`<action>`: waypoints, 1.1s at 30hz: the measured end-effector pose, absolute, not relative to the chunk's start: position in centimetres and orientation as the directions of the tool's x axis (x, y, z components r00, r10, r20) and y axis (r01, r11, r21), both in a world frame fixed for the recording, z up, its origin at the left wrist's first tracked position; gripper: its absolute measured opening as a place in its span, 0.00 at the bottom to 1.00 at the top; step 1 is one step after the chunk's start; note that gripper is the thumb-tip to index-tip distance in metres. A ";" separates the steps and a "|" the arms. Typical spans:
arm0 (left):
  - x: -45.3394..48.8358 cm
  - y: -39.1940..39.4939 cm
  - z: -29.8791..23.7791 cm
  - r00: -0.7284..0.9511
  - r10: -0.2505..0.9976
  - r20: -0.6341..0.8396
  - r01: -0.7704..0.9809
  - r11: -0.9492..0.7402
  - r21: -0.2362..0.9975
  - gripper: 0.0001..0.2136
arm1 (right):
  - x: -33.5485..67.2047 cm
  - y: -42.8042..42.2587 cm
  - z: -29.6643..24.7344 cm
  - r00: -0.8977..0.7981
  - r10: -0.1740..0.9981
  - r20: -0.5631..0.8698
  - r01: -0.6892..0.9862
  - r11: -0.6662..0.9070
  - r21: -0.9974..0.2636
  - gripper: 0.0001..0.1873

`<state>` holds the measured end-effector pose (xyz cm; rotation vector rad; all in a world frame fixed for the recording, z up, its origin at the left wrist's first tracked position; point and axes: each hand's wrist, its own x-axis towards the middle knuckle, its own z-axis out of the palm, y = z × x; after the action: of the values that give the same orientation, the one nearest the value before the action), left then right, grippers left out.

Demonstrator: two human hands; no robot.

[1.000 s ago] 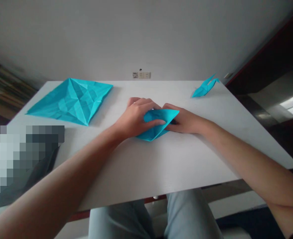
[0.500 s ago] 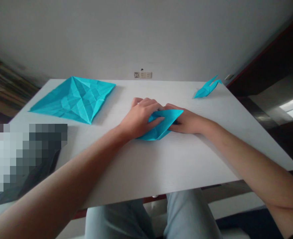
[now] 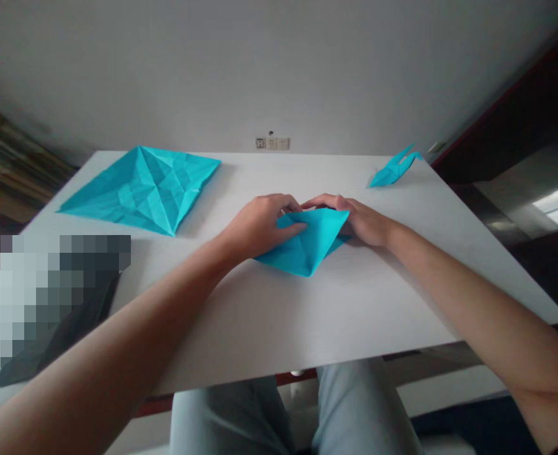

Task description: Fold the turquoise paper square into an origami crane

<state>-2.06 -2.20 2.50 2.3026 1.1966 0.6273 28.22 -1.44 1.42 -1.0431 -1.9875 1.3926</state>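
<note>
A partly folded sheet of blue origami paper (image 3: pixel 314 243) rests on the white table between my hands, one flap raised and a point toward me. My left hand (image 3: pixel 272 221) grips its left side, thumb on the near face and fingers curled behind the upper edge. At the paper's right, my right hand (image 3: pixel 354 218) is bent round behind it; the paper hides part of these fingers, so their hold is unclear. The fingertips of both hands come close together at the top edge.
A creased, unfolded blue sheet (image 3: pixel 155 189) lies at the back left of the table (image 3: pixel 260 335). A folded blue paper crane (image 3: pixel 395 169) stands at the back right. A dark-edged object, mostly pixelated (image 3: pixel 60 309), is at the left. Wall sockets (image 3: pixel 272 143) sit behind the table.
My left hand has drawn slightly back to the left and its fingers have dropped behind the paper. The paper's near point has opened toward me, and my right hand has shifted slightly rightward.
</note>
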 end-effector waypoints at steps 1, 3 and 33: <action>-2.2 -2.2 2.5 0.507 0.843 0.182 0.630 -0.506 0.590 0.17 | 28.2 -1.6 1.4 -0.601 0.799 -0.031 0.280 0.174 -0.944 0.47; -2.4 -2.1 2.3 0.498 0.847 0.186 0.629 -0.500 0.595 0.18 | 28.3 -1.8 1.3 -0.629 0.777 -0.011 0.224 0.167 -0.960 0.47; -2.5 -2.4 2.5 0.460 0.843 0.280 0.637 -0.533 0.558 0.15 | 28.6 -0.5 1.1 -0.681 0.724 0.110 0.387 0.483 -0.786 0.30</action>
<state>-2.51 -2.41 2.53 2.3391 1.2477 0.7589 28.59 -0.55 1.12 -0.9225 -2.3026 1.0616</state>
